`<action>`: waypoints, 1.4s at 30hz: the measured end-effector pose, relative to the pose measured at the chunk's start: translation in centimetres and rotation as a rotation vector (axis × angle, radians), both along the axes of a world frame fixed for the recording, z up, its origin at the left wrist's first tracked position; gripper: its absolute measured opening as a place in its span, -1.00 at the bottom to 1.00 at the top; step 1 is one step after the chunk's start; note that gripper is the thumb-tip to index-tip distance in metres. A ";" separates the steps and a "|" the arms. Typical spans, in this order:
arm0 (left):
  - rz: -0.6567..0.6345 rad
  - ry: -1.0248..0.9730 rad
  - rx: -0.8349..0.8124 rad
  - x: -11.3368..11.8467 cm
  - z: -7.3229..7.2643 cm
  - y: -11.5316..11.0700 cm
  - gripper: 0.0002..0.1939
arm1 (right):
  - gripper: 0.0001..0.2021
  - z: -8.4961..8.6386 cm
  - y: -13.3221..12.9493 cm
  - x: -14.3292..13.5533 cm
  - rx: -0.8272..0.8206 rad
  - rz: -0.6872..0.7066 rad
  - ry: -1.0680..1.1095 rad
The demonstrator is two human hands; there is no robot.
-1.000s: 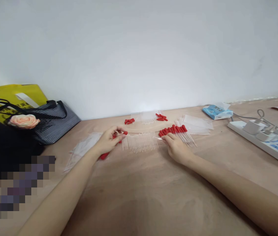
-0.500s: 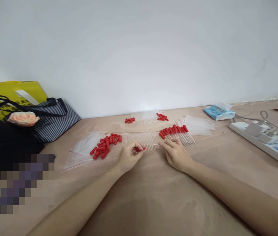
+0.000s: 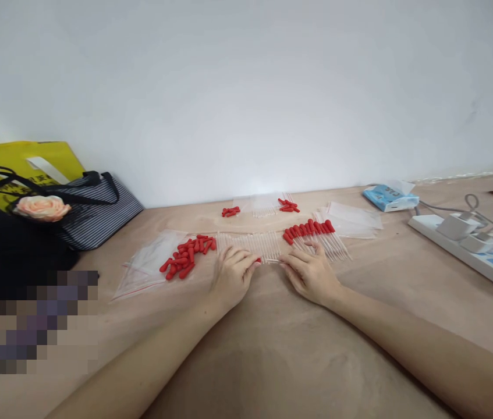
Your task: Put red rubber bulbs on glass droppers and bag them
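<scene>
My left hand (image 3: 234,273) is closed round a red rubber bulb (image 3: 258,261); only the bulb's end shows past the fingertips. Between thumb and fingers of my right hand (image 3: 311,272) is a clear dropper tube (image 3: 272,261), its free end pointing left at the bulb. Whether tube and bulb touch I cannot make out. Behind both hands lies a row of bare clear tubes (image 3: 246,241). Droppers with red bulbs fitted (image 3: 309,229) lie side by side just beyond my right hand. Left of my left hand is a pile of loose red bulbs (image 3: 185,256).
Clear zip bags (image 3: 141,262) lie under and beside the bulb pile, with more bags (image 3: 353,220) at right. Two small bulb heaps (image 3: 230,211) sit near the wall. A tissue pack (image 3: 390,196) and power strip (image 3: 468,247) are right; a striped bag (image 3: 102,212) stands left.
My left hand has turned knuckles-up, and its fingers now cover most of the red bulb. The bulb and the dropper tube are closer together, in line. My right hand has barely moved.
</scene>
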State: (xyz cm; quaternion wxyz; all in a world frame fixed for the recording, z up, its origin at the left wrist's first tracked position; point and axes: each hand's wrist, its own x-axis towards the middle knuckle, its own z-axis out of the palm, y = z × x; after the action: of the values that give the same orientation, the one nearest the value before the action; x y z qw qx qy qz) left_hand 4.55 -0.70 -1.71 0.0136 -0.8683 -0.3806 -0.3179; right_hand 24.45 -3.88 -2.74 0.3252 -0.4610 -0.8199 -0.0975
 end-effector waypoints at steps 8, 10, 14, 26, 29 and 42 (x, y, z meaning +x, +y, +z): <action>-0.010 0.044 0.075 0.3 -0.1 -0.3 -0.80 | -0.79 -0.2 -0.1 -0.5 0.033 0.053 -0.003; -0.004 0.026 0.083 0.4 0.0 -0.4 -0.81 | -0.81 -0.4 0.0 -0.5 0.041 0.069 0.004; -0.011 0.014 0.084 0.5 0.0 -0.5 -0.82 | -0.84 -0.5 0.1 -0.5 0.033 0.126 0.006; -0.065 0.048 0.071 0.1 0.1 -0.7 -0.82 | -0.82 -0.3 0.2 -0.7 0.026 0.292 -0.043; -0.093 0.074 0.058 0.0 0.1 -0.8 -0.82 | -0.81 -0.2 0.5 -0.3 0.012 0.329 -0.057; -0.168 0.130 0.050 0.4 0.3 -0.8 -0.78 | -0.79 0.3 1.2 -0.5 0.100 0.297 -0.038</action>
State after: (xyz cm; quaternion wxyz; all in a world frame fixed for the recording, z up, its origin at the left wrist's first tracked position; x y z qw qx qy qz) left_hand 4.99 -1.45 -1.44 0.0332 -0.9154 -0.2965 -0.2703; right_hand 23.96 -2.71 -2.42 0.3431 -0.3162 -0.8791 -0.0978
